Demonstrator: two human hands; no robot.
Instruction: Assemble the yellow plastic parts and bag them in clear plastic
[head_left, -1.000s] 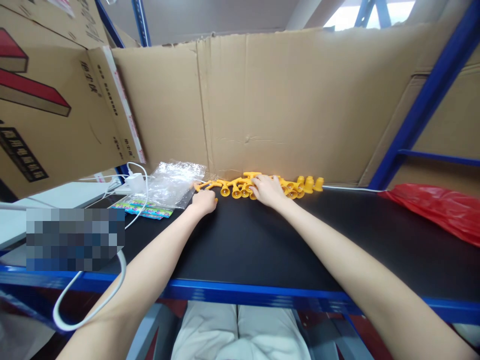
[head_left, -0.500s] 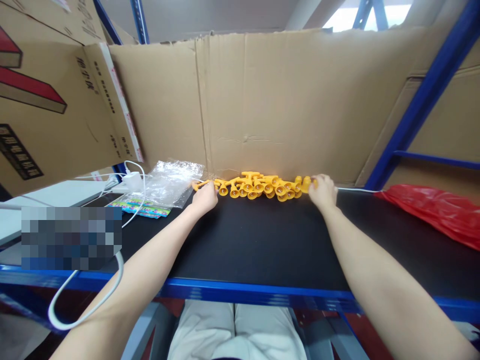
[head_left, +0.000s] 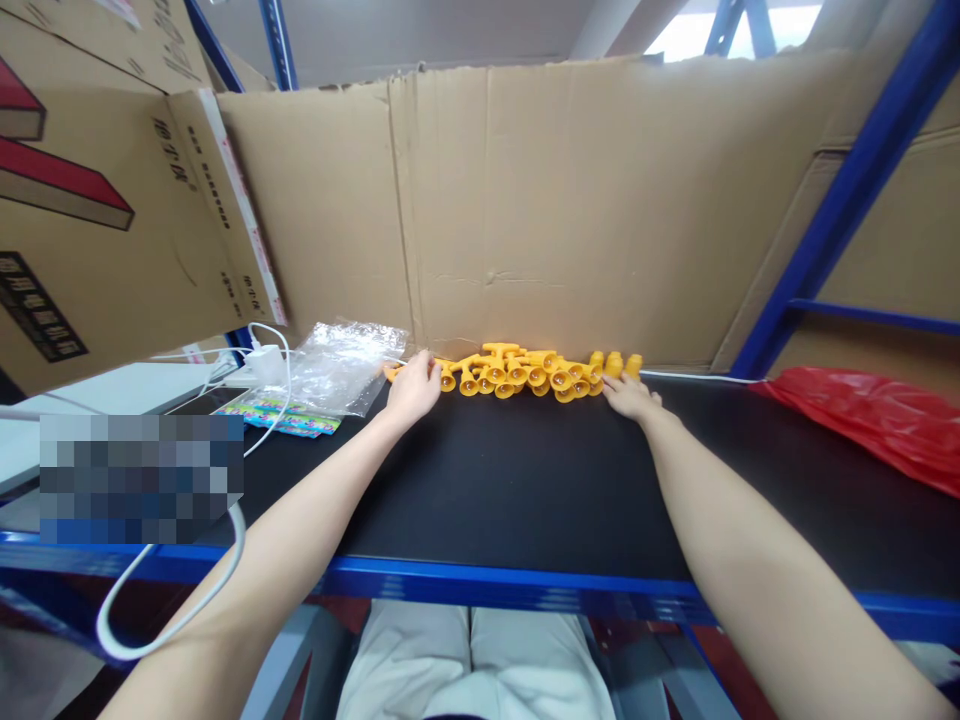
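Note:
A long heap of yellow plastic pieces lies along the back of the black tabletop. Many have bell-shaped cups facing me, and some show T-shaped ends. At the heap's left end is my left hand, fingers loosely bent and apart, partly covering a few pieces. My right hand rests low at the right end with its fingers spread, touching or just in front of the pieces there. Behind those fingers, several yellow pieces stand upright side by side. Neither hand visibly grips a piece.
Cardboard panels wall off the back and left. A clear plastic bag and colourful printed packets lie left, near a white charger with cables. A red plastic bag lies right. The table's front edge is a blue beam.
My right hand has let go of a yellow piece, which stands at the row's right end, and has moved down and slightly left. My left hand has loosened and shifted slightly right.

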